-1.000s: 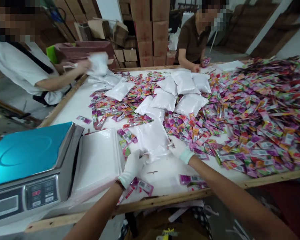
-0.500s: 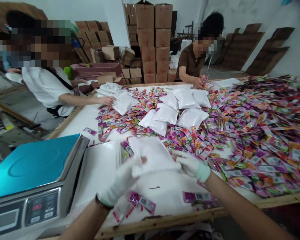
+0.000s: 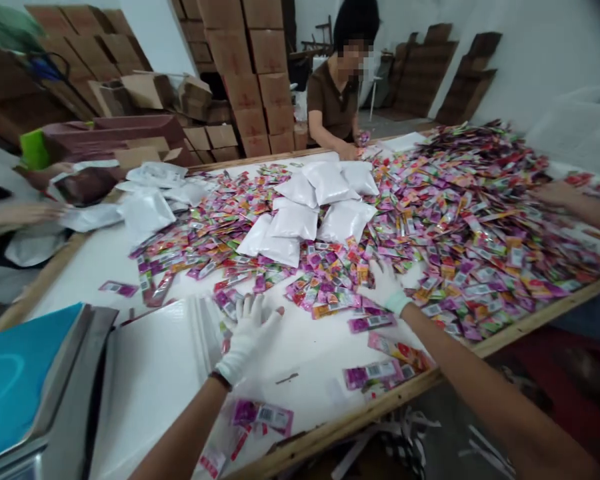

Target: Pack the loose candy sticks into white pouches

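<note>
My left hand [image 3: 250, 331], in a white glove with bare fingertips, is spread over the white tabletop, beside a few sachets and the edge of a stack of flat white bags [image 3: 153, 360]. Nothing is in it. Stretched forward, my gloved right hand [image 3: 383, 287] rests with fingers apart at the near edge of a heap of small colourful sachets [image 3: 325, 283]; its fingertips are partly lost among them. Beyond my hands, several filled white pouches [image 3: 293, 220] lie piled on the sachets.
A scale with a blue top [image 3: 25, 373] stands at the near left. Loose sachets [image 3: 263, 415] lie near the wooden table edge [image 3: 330, 430]. Across the table a person in a brown shirt [image 3: 333, 100] handles sachets. Other people's arms reach in from left [image 3: 20, 217] and right [image 3: 575, 203].
Both hands have let go of the white pouch they held between them; where it went I cannot tell. My right hand has moved onto the sachets. The view has swung right.
</note>
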`<state>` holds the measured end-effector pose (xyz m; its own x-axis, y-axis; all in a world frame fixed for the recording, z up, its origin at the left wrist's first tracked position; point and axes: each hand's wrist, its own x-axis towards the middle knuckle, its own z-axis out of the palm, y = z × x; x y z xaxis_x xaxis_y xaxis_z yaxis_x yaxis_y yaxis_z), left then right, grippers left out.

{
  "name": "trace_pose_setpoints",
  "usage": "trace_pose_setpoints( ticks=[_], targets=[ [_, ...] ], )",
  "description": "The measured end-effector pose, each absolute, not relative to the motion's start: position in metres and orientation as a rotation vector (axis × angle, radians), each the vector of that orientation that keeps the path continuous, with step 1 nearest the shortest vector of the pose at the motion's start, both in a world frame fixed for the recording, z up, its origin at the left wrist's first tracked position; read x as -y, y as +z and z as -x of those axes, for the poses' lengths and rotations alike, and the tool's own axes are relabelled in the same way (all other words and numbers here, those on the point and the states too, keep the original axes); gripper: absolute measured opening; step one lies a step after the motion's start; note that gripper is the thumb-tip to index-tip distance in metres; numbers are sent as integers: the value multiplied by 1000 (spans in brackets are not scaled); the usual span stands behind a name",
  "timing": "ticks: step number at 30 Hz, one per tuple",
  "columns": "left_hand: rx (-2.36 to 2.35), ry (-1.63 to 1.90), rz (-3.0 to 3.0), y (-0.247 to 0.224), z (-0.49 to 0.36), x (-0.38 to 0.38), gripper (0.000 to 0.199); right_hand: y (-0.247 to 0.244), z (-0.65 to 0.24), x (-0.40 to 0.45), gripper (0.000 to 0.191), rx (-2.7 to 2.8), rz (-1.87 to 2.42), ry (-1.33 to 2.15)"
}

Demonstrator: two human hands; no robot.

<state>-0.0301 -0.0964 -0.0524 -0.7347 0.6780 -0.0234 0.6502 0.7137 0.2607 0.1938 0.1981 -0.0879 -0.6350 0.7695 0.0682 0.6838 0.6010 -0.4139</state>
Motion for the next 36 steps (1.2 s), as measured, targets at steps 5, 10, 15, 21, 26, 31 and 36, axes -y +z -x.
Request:
trace_pose_setpoints(
  ticks=[5, 10, 15, 21, 26, 31, 36],
  targets=[
    [-2662, 521, -1367, -67, 2, 39, 79, -91, -158, -125, 79, 2690, 697, 594],
    [-2466, 148, -1785, -53, 8, 46, 64, -72, -157, -101, 34, 2794, 389, 768],
    [-2418, 2, -1781, -42, 25, 102, 89, -50, -222, -145, 34, 2918, 649, 743],
    [-2580, 133, -1646, -39, 6, 89, 73, -61, -253, -246, 84, 2627, 1126, 465],
    [-2791, 90, -1511, -69, -22, 60, 61, -60, -233, -319, 84, 2555, 1589, 512],
    [-2849, 144, -1674, -102, -5, 63, 58, -62, -203, -274, 92, 2842, 1249, 574],
    [-2764, 238, -1859, -116, 15, 73, 69, -57, -226, -281, 91, 2637, 697, 692]
  ],
)
